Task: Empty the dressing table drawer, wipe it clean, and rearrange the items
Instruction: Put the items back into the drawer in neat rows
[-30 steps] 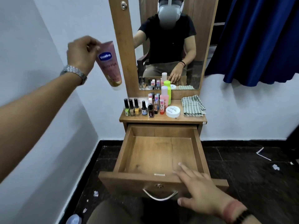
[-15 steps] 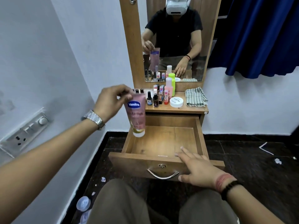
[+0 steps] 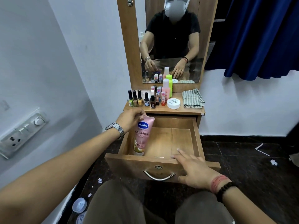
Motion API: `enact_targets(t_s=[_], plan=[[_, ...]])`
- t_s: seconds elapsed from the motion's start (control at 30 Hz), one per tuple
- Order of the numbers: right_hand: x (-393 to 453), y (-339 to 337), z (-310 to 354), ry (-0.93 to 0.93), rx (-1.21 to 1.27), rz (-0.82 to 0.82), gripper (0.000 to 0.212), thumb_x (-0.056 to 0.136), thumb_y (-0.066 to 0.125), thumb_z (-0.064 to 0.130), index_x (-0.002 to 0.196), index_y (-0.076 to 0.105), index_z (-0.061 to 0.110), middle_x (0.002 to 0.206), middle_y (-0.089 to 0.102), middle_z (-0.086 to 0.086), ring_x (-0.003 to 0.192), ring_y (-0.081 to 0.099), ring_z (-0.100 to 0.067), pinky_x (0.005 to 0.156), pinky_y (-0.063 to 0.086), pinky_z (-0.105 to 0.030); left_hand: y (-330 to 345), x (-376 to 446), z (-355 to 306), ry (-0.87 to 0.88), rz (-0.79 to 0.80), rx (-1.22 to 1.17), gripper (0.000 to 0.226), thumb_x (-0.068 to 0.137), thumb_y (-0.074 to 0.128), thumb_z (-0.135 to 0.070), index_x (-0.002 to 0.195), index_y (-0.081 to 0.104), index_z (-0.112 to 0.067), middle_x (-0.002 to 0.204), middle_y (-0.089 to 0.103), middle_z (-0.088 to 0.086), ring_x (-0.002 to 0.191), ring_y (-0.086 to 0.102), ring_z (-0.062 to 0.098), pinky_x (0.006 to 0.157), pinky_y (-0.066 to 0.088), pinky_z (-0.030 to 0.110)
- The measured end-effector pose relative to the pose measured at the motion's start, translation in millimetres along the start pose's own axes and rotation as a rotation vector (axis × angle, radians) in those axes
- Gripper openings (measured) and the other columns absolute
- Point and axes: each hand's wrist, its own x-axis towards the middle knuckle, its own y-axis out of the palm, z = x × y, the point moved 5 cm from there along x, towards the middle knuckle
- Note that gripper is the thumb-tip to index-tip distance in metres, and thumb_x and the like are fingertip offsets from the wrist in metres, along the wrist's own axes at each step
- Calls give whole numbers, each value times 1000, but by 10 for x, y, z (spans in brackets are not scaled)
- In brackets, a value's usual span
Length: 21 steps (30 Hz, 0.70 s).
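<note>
Left hand [image 3: 131, 118], up by the mirror a second ago, now pinches the pink Vaseline lotion tube [image 3: 142, 136] by its crimped top, cap down in the open wooden drawer's [image 3: 196, 139] front-left corner, right hand [image 3: 194, 168] flat on the front edge, so rearranging begins.

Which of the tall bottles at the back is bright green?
The neon green bottle right against the mirror, behind the pink bottle with the white cap. No other bottle there is that colour.
</note>
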Motion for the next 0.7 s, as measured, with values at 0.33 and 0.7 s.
enact_targets(t_s=[0.33, 0.7], plan=[[12, 18, -21, -6, -6, 9, 74, 82, 57, 35, 145, 20, 39, 161, 0, 6, 143, 18, -17, 113, 13, -39, 475, 284, 492, -185, 178, 276, 34, 90, 57, -27, 123, 57, -20, 124, 55, 5, 112, 51, 22, 85, 47, 33], [8, 18, -14, -3, -4, 12, 75, 80, 56, 33, 144, 19, 41, 161, -1, 7, 143, 17, -16, 113, 11, -38, 1062, -106, 428, -57, 402, 639, 57, 82, 50, -60, 133, 49, -34, 141, 42, 2, 125, 39, 26, 101, 32, 43]])
